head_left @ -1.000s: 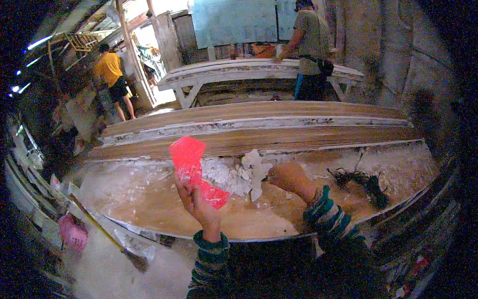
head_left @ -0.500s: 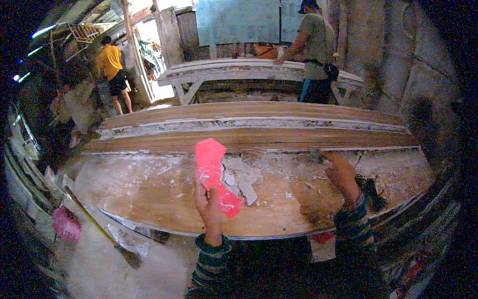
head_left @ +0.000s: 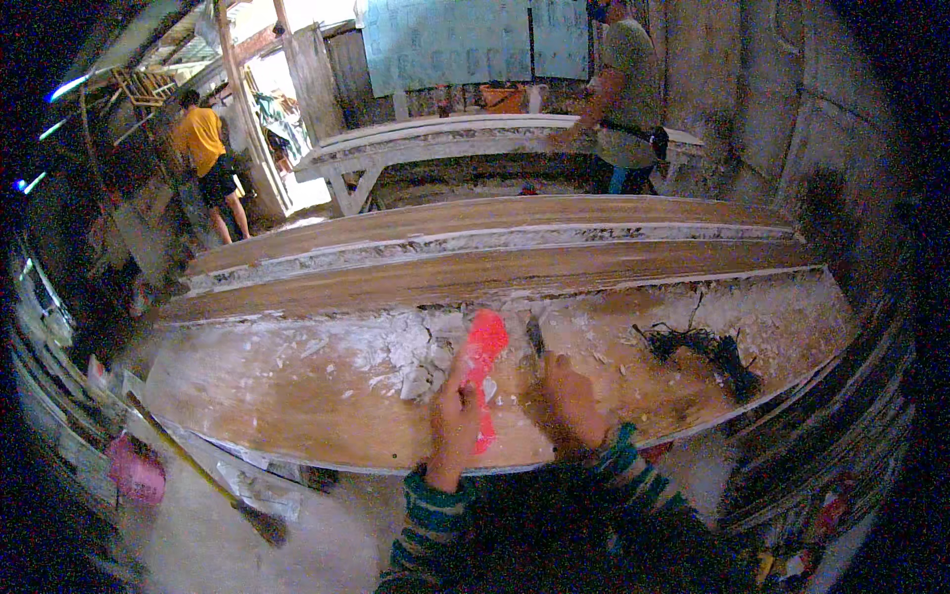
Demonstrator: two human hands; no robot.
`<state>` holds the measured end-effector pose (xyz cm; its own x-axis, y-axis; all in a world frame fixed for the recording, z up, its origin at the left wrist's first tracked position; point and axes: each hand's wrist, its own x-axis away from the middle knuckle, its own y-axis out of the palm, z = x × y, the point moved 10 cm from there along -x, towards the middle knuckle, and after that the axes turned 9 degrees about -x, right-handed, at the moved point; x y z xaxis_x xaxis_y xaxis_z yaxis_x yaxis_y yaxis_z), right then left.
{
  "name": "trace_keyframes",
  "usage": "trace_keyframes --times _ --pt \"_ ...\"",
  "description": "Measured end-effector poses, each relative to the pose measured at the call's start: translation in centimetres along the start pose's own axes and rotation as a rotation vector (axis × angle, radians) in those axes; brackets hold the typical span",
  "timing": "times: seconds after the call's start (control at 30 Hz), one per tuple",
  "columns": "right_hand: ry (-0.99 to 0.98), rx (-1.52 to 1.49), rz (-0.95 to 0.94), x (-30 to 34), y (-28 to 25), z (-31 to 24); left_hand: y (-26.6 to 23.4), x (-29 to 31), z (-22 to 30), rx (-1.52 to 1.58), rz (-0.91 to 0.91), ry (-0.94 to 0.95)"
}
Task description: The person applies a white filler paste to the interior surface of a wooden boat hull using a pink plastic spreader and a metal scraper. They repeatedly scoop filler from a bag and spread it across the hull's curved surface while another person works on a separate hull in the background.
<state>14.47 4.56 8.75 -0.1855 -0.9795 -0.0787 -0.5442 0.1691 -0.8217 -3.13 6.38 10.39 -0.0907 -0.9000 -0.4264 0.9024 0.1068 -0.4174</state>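
My left hand [head_left: 455, 416] is closed around a bright pink-red flat piece [head_left: 486, 342] and holds it tilted over the middle of a wooden board [head_left: 297, 416]. What the piece is made of, I cannot tell. Just to its right my right hand [head_left: 574, 401] grips a slim tool with a short dark blade [head_left: 535, 335], perhaps a scraper. The blade's tip is close to the board, and the fingers hide its handle. Cracked grey-white flakes [head_left: 421, 361] lie left of the pink-red piece. Farther right on the board rests a tangle of dark strands [head_left: 708, 356].
Long wooden strips with a whitish ridge [head_left: 445, 241] run along the board's far side. Behind them stands a white bench [head_left: 435, 134] with a person [head_left: 628, 89] at it. Another person in yellow [head_left: 203, 139] is far left. A broom [head_left: 203, 470] and pink basket [head_left: 137, 468] are at lower left.
My left hand has moved right, and the pink-red piece has turned to look narrower. My right hand has come left toward it with the tool. The dark strands show more fully. The view has shifted.
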Motion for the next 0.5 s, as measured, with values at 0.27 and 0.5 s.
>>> trace_keyframes --times 0.27,0.5 --pt "-0.085 -0.073 0.148 -2.1 -1.9 2.7 -4.8 -0.2 -2.0 -0.053 0.091 -0.068" --pt "0.184 0.002 0.313 -2.3 -4.3 13.9 -3.1 -0.4 -4.5 -0.035 0.136 0.013"
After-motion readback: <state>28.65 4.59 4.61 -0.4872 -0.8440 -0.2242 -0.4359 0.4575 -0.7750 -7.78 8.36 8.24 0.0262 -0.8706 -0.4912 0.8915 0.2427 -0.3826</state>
